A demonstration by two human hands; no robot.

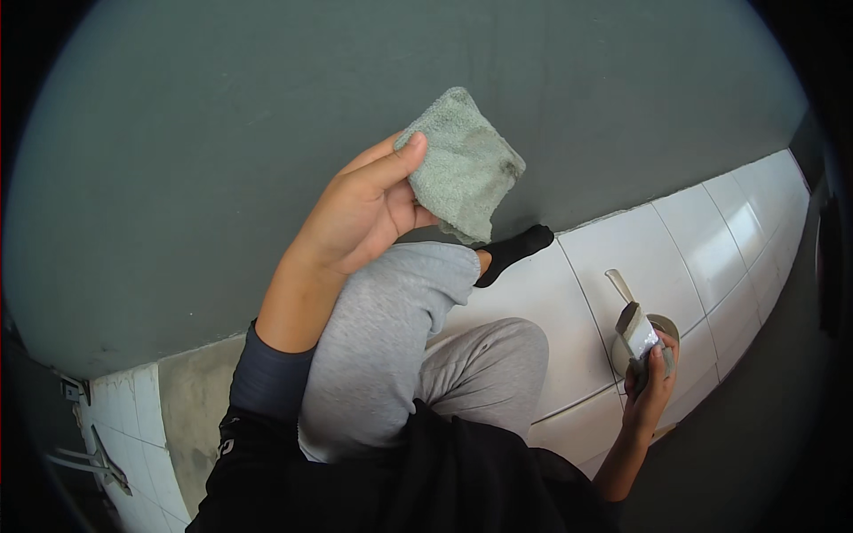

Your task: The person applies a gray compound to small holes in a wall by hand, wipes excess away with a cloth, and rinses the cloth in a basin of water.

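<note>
Pale green terry, folded into a small thick square, is what I see raised in the left hand (pixel 364 200): the cloth (pixel 466 164) hangs in the air in front of the grey wall (pixel 222 133), above the person's bent knee (pixel 426 275). That hand is partly closed, thumb on the near face and fingers behind, pinching only the left edge. I'd judge the cloth light, soft and hard to damage, floppy enough for its free corners to droop; a hold across the folded edge should keep the layers together. Dark smudges mark its right side.

Down on the right, the right hand (pixel 656 377) is curled around a pale block (pixel 638 334) with a dark end, just over a round dipper (pixel 668 327). What the block is, I can't tell; it looks stiff, perhaps slick on its glossy face.

Open wall surrounds the cloth above and to its right. Lower down, the socked foot (pixel 515 256) sits close to where the wall meets the white tiles (pixel 622 240).
</note>
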